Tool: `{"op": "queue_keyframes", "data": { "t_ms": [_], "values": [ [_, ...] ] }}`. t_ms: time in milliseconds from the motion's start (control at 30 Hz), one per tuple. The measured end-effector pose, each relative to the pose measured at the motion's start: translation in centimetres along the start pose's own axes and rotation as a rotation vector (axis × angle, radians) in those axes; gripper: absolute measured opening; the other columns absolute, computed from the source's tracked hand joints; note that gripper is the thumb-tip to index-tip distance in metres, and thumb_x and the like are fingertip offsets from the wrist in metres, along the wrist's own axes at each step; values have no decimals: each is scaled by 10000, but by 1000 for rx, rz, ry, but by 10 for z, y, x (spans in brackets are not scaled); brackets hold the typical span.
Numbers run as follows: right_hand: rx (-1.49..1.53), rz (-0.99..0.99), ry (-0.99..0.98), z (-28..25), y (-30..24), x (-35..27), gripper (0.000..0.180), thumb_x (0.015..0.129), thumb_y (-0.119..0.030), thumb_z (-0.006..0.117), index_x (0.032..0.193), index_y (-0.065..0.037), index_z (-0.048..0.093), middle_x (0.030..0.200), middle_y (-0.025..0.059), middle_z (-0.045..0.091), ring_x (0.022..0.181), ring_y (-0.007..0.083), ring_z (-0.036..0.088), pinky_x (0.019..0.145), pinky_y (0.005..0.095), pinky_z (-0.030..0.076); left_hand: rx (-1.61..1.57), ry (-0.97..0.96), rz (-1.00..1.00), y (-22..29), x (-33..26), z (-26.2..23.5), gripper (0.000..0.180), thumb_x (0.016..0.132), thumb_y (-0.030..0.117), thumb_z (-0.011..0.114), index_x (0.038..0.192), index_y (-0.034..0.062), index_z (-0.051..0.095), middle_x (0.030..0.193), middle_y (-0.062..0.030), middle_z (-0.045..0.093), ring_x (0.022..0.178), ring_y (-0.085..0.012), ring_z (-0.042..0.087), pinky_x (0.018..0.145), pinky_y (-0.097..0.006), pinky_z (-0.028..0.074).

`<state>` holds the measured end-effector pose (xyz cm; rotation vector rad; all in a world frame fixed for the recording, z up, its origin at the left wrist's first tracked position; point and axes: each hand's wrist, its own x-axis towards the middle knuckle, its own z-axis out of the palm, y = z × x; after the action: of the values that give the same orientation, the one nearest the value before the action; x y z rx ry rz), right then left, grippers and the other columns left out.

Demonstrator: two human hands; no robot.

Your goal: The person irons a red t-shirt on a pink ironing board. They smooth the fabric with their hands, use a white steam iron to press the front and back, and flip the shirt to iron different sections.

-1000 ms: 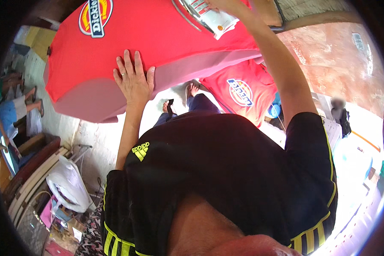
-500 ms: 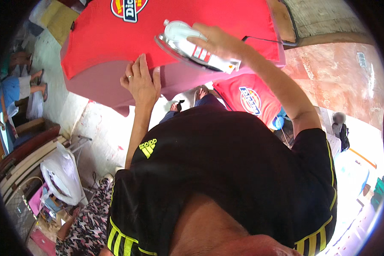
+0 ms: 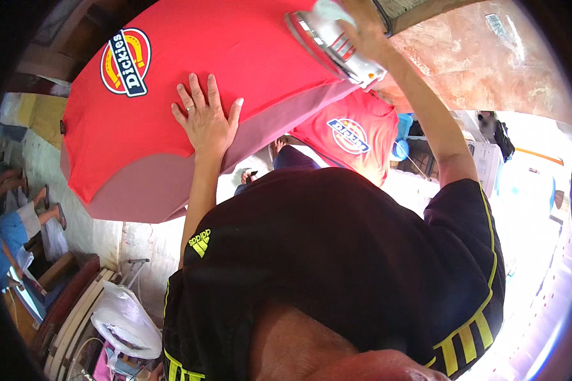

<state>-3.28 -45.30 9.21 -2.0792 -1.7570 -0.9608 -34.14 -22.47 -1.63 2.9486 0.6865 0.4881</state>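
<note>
Overhead, a person presses a red T-shirt (image 3: 171, 120) spread over a padded board that fills the upper left and centre of the frame, the left hand (image 3: 204, 120) laid flat on the cloth with fingers spread apart and a ring on one of them, the right hand (image 3: 362, 32) at the top edge closed around the handle of a clothes iron (image 3: 329, 43) whose silver soleplate faces the lower left. By the look of it the ironing is well along but not finished: the red fabric lies smooth and unwrinkled across the part that shows, while the iron stands near the shirt's upper right end, at or just above the cloth; whether the plate touches it cannot be told from this angle. A round badge in yellow, white and dark blue (image 3: 126, 61) sits on the shirt toward the upper left. Below the red cloth the board's dull pink edge (image 3: 146, 197) curves toward the lower left. A second red shirt with a similar badge (image 3: 353, 136) hangs or lies just right of centre, beneath the right forearm, apparently a separate piece. The person's black shirt with yellow stripes (image 3: 337, 254) fills the lower middle, and a white plastic bag (image 3: 124, 320) lies at the lower left.
</note>
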Motion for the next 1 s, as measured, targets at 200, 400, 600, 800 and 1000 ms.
{"op": "queue_keyframes", "data": {
  "t_ms": [200, 400, 600, 800, 1000],
  "values": [
    [369, 805, -235, 4, 30, -63, 508, 989, -358, 517, 1377, -36, 459, 1141, 240, 648, 1037, 380, 634, 917, 436, 479, 11, -28, -1, 0, 1, -9, 779, 912, 599, 482, 1520, 154, 284, 1589, -181, 174, 1452, -438, 148, 1096, -669, 168],
    [321, 902, -275, 25, 32, -17, 565, 954, -499, 499, 1261, -29, 554, 1091, 306, 636, 1066, 476, 596, 911, 498, 468, 20, -56, -32, 3, 4, -15, 775, 907, 568, 510, 1515, 139, 293, 1589, -184, 176, 1447, -448, 152, 1084, -672, 185],
    [57, 502, -70, 96, 116, 28, 479, 978, -423, 456, 1198, -8, 550, 1001, 286, 630, 901, 404, 643, 801, 508, 508, 25, -116, -41, 8, 12, -19, 785, 898, 578, 512, 1519, 150, 292, 1601, -158, 165, 1462, -421, 128, 1106, -648, 155],
    [173, 706, -501, 95, 161, 68, 512, 966, -420, 459, 1271, -17, 544, 1207, 325, 564, 1096, 471, 565, 951, 496, 455, 8, -122, -109, 8, 10, -23, 784, 866, 582, 564, 1508, 195, 336, 1610, -89, 191, 1479, -349, 138, 1153, -549, 110],
    [361, 1006, -620, 39, 193, 60, 554, 952, -492, 485, 1143, 22, 560, 782, 187, 640, 631, 273, 637, 646, 400, 508, -1, -100, -120, 13, 15, -25, 755, 852, 580, 594, 1466, 179, 415, 1585, -109, 255, 1469, -346, 178, 1151, -537, 123]
  ]
}}
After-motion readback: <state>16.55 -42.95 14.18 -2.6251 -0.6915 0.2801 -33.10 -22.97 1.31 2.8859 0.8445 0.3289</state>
